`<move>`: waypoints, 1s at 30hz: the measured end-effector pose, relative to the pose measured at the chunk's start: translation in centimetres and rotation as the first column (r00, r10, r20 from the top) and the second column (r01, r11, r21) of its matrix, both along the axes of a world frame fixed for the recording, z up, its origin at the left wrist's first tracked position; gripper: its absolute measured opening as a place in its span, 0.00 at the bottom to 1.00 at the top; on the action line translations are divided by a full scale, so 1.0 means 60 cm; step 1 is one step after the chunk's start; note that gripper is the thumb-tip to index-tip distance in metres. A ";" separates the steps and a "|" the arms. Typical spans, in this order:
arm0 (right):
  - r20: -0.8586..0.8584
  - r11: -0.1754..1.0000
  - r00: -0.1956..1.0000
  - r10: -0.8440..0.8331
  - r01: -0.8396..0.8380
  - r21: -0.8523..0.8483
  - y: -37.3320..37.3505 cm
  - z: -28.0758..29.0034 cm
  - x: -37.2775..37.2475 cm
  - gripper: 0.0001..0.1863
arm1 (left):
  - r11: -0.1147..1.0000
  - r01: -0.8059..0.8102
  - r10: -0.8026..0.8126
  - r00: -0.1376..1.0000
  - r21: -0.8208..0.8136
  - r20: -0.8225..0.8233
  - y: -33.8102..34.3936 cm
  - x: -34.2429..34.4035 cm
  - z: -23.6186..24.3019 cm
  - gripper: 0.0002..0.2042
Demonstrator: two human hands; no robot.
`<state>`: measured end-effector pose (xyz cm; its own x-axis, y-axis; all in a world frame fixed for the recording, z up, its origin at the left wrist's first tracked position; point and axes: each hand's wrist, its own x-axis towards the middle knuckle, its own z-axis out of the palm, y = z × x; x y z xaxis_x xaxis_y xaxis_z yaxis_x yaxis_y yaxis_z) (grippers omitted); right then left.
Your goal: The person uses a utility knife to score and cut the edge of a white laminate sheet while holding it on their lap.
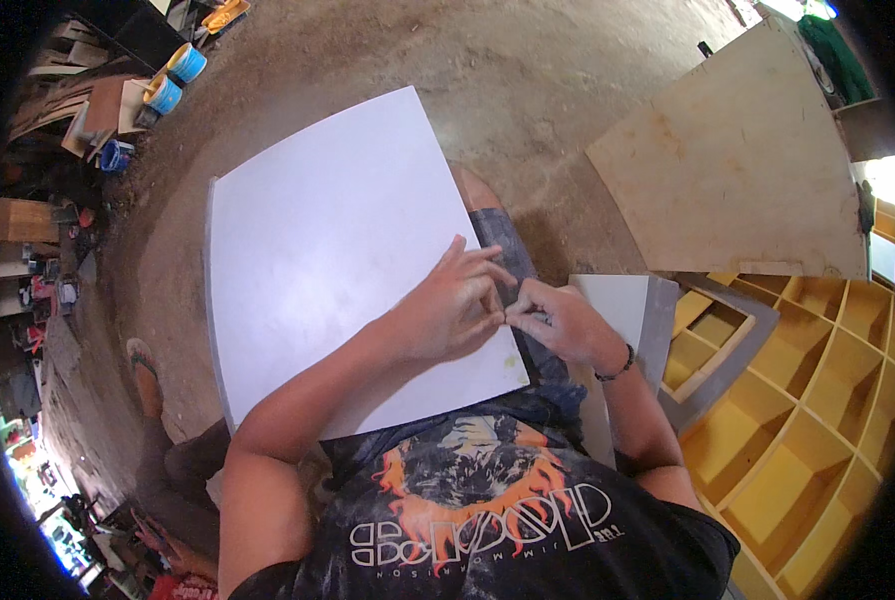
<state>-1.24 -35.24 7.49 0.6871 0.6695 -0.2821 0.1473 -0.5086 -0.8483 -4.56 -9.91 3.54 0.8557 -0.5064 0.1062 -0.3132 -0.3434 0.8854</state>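
Observation:
A large white flat panel (317, 230) lies across my lap, with a grey strip along its left edge. Over its right edge, my left hand (462, 300) pinches with thumb and forefinger while the other fingers stick out. My right hand (562, 322), with a dark bracelet at the wrist, meets it fingertip to fingertip, thumb and fingers pressed together. Whatever is between the two pinches is too small to make out. A faint yellowish smudge (510, 368) marks the panel's lower right corner, just below the hands.
To my right stand a yellow compartmented wooden frame (767, 420), a white panel with a grey edge (617, 310) and a big tan board (737, 160). Blue buckets (163, 95) and wood scraps lie far left on the dirt floor (317, 50). Another person's leg (147, 385) is at left.

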 end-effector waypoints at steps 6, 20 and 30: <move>0.001 1.000 1.000 -0.025 0.025 0.002 0.004 -0.009 -0.007 0.11 | 1.000 -0.005 0.005 1.000 -0.001 0.026 -0.005 0.005 -0.007 0.11; -0.069 1.000 0.998 0.000 0.000 -0.001 -0.002 0.004 -0.018 0.12 | 0.992 0.122 -0.122 0.993 0.017 0.006 -0.002 -0.006 -0.003 0.11; -0.040 0.997 0.996 -0.075 0.076 0.024 -0.002 -0.003 -0.028 0.12 | 0.987 0.161 -0.161 0.987 0.008 0.025 -0.002 -0.002 -0.001 0.11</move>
<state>-2.91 -35.34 7.34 0.7245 0.6239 -0.2929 0.0762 -0.4948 -0.8657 -4.71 -10.05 3.45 0.7603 -0.6378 0.1230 -0.3868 -0.2924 0.8746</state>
